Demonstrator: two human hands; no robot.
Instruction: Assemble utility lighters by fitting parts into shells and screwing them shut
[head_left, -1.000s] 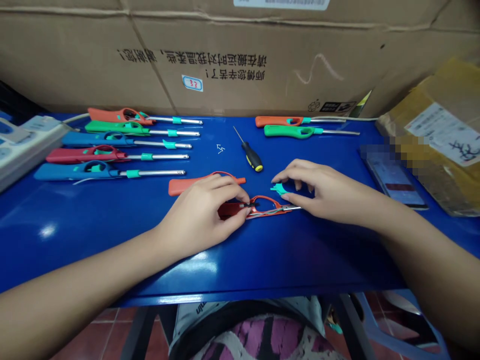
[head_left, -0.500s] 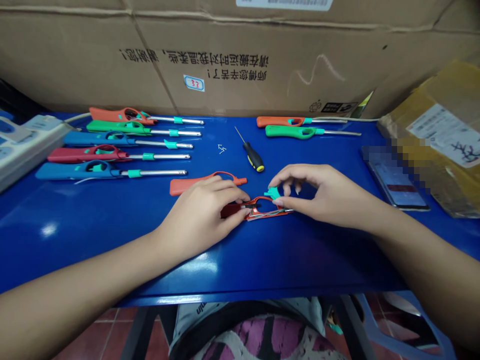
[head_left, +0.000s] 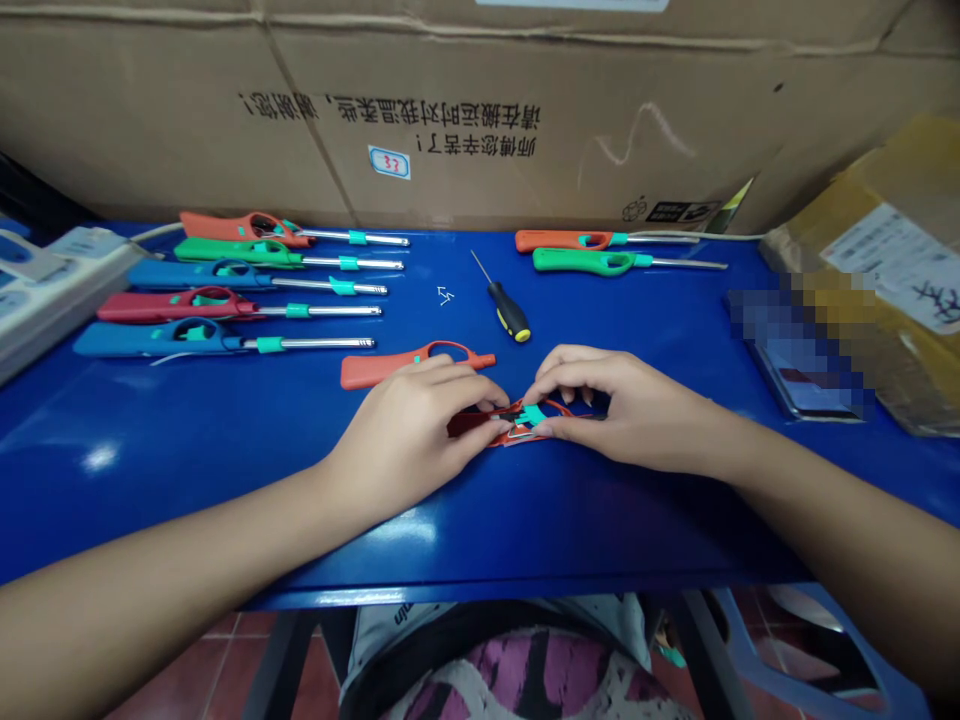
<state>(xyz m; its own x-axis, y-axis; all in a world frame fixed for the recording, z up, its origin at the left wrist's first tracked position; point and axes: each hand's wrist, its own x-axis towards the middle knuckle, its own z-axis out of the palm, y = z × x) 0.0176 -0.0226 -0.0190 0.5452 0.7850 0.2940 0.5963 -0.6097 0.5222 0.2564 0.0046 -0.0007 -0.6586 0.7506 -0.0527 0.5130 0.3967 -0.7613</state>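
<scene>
My left hand (head_left: 431,412) is closed on the opened orange lighter body (head_left: 516,437), a long-necked gas lighter half whose wires and inner parts show. Between the thumb and fingers of my right hand (head_left: 622,405) is a small teal trigger (head_left: 533,414), set at the lighter half's finger opening. Whether it is fully seated I cannot tell. Just behind my left hand lies the loose orange cover half (head_left: 382,370). A black and yellow screwdriver (head_left: 509,312) rests farther back, with several tiny screws (head_left: 445,295) to its left.
Several long lighters (head_left: 202,338) lie in a row at left beside a white power strip (head_left: 71,285). An orange lighter (head_left: 562,241) and a green lighter (head_left: 583,261) lie at back right. A phone (head_left: 799,360) and a taped parcel (head_left: 900,300) are at right; a cardboard box (head_left: 450,60) stands behind.
My right hand has moved left and slightly down, bringing the teal trigger from above the finger opening into the orange lighter half. My left hand keeps its hold.
</scene>
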